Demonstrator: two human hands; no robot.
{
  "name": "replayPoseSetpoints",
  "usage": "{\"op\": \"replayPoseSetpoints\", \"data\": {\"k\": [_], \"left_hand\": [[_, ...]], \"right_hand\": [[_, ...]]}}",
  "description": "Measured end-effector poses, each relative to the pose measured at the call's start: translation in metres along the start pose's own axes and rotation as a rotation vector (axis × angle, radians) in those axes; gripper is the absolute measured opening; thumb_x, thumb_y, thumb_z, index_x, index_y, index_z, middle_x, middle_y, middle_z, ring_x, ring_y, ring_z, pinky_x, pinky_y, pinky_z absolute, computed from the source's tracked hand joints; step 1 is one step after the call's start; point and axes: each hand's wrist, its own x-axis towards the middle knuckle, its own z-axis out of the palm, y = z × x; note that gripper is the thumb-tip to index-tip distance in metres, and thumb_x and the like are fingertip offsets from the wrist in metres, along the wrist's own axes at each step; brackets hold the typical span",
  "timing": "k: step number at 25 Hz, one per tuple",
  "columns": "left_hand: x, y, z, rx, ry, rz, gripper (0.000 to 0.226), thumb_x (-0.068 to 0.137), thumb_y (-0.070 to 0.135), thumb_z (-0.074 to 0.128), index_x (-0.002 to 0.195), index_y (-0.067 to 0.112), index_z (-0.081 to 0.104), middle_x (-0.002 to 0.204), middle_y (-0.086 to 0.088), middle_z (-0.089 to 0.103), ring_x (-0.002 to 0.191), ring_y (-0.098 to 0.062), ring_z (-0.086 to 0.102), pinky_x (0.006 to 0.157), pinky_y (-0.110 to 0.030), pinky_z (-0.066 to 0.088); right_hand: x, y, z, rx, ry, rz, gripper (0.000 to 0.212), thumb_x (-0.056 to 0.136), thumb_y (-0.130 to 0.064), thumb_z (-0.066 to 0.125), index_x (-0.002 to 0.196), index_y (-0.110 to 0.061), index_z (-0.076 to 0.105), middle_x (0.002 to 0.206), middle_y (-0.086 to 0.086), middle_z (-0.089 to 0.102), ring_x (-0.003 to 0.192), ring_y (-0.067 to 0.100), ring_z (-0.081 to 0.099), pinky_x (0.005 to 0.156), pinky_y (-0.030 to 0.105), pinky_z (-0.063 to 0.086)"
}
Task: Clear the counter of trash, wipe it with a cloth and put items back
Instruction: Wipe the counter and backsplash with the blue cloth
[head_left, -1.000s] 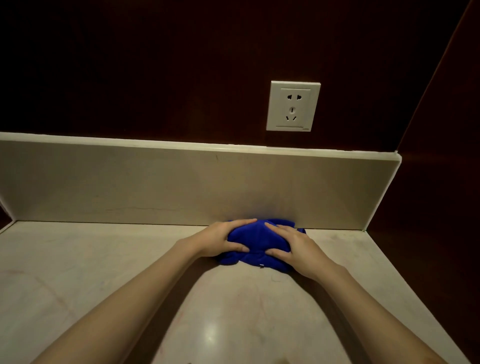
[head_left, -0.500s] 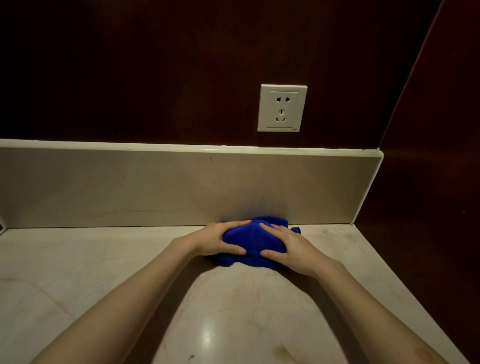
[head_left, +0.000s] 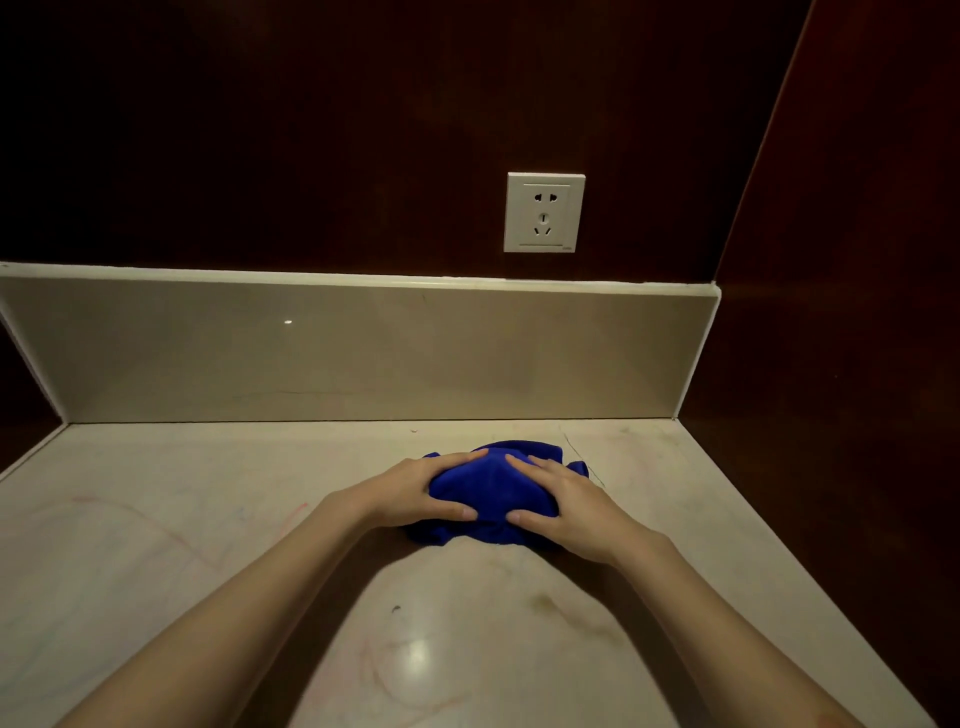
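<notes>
both hands grasp blue cloth (head_left: 491, 486) on table (head_left: 156, 545): left hand (head_left: 415, 491) at 9 o'clock, right hand (head_left: 563, 506) at 3 o'clock.

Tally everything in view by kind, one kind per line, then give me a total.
Hands: 2, left hand and right hand, both gripping the cloth
Blue cloth: 1
Wall socket: 1
Stone counter: 1
Total: 5

my left hand (head_left: 415, 491) and right hand (head_left: 563, 506) drag the blue cloth (head_left: 491, 486) back toward me, cloth now off the backsplash (head_left: 311, 353), strip of bare counter (head_left: 156, 519) between them, grip unchanged
</notes>
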Motion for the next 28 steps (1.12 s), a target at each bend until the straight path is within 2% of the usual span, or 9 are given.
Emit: {"op": "replayPoseSetpoints", "data": {"k": [8, 12, 16, 24, 28], "left_hand": [[-0.090, 0.032, 0.045, 0.012, 0.039, -0.013, 0.071, 0.082, 0.051, 0.067, 0.138, 0.059, 0.023, 0.136, 0.013, 0.052, 0.117, -0.007, 0.053, 0.101, -0.022, 0.042], [-0.135, 0.051, 0.066, 0.046, 0.043, -0.051, 0.072, 0.084, 0.050, 0.066, 0.141, 0.056, 0.022, 0.137, 0.010, 0.051, 0.120, -0.011, 0.051, 0.102, -0.024, 0.041], [-0.171, 0.066, 0.086, 0.096, 0.102, -0.031, 0.073, 0.085, 0.046, 0.067, 0.145, 0.048, 0.025, 0.141, 0.010, 0.050, 0.123, -0.010, 0.049, 0.102, -0.021, 0.036], [-0.197, 0.070, 0.102, 0.125, 0.160, -0.007, 0.073, 0.084, 0.043, 0.068, 0.145, 0.047, 0.028, 0.143, 0.010, 0.048, 0.126, -0.010, 0.048, 0.106, -0.024, 0.036], [-0.187, 0.064, 0.098, 0.112, 0.163, -0.006, 0.071, 0.084, 0.039, 0.070, 0.144, 0.046, 0.032, 0.140, 0.013, 0.051, 0.121, -0.006, 0.049, 0.100, -0.018, 0.036]], "right_hand": [[-0.085, -0.027, 0.021, -0.035, -0.010, -0.062, 0.068, 0.092, -0.047, 0.053, 0.149, -0.040, 0.015, 0.156, -0.010, 0.023, 0.142, 0.011, 0.023, 0.113, 0.032, 0.027], [-0.129, -0.041, 0.030, -0.061, -0.025, -0.092, 0.068, 0.092, -0.049, 0.051, 0.148, -0.043, 0.014, 0.157, -0.011, 0.020, 0.143, 0.010, 0.019, 0.114, 0.033, 0.026], [-0.162, -0.052, 0.037, -0.067, -0.023, -0.128, 0.068, 0.092, -0.049, 0.051, 0.148, -0.043, 0.014, 0.156, -0.011, 0.022, 0.142, 0.009, 0.022, 0.113, 0.031, 0.027], [-0.188, -0.062, 0.045, -0.092, -0.006, -0.150, 0.067, 0.092, -0.047, 0.051, 0.149, -0.041, 0.015, 0.156, -0.009, 0.023, 0.142, 0.011, 0.022, 0.113, 0.031, 0.025], [-0.175, -0.056, 0.047, -0.084, 0.002, -0.159, 0.067, 0.092, -0.048, 0.051, 0.148, -0.044, 0.015, 0.154, -0.010, 0.027, 0.139, 0.010, 0.026, 0.110, 0.034, 0.033]]}}
